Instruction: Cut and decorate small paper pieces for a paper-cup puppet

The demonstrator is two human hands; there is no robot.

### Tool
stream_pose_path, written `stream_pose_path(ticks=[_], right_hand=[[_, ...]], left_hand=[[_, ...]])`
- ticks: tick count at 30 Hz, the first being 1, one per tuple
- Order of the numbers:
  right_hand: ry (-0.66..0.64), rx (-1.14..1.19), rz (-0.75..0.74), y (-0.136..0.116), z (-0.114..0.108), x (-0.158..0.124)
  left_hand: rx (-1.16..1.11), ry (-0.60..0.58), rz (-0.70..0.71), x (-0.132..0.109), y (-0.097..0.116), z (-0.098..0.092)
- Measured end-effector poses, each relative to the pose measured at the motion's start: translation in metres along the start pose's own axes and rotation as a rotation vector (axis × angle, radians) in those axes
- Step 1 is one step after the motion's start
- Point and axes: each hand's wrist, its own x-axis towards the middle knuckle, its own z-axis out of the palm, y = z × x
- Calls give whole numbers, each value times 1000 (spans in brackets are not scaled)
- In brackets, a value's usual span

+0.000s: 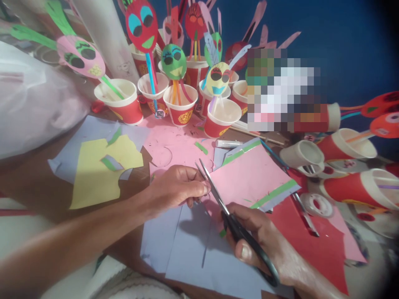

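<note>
My right hand (258,236) is closed on a pair of black-handled scissors (232,216), whose open blades point up and left toward a pink paper sheet (252,176) edged with green strips. My left hand (177,187) is closed, its fingertips pinching something small and hard to make out right beside the blades. Both hands are over a pale lilac sheet (193,249).
Red-and-white paper cups (126,104) holding paper mask faces on sticks (141,25) crowd the back; more cups (346,145) lie tipped at the right. A cut yellow sheet (93,174), another pink sheet (174,145), red paper (324,249), a tape roll (316,204) and a white plastic bag (34,112) surround the hands.
</note>
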Motion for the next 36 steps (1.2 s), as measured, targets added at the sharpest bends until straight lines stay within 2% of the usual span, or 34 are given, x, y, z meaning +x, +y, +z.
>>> stream_pose_path(ticks=[6, 17, 26, 36], right_hand=[[34, 11, 13, 0, 1, 0], [22, 28, 4, -4, 0, 0], [-11, 10, -57, 5, 0, -1], [-10, 5, -40, 3, 0, -1]], left_hand=[[-25, 17, -13, 1, -1, 0], [-120, 57, 107, 2, -10, -1], [-114, 60, 42, 1, -1, 2], [-141, 31, 36, 2, -1, 2]])
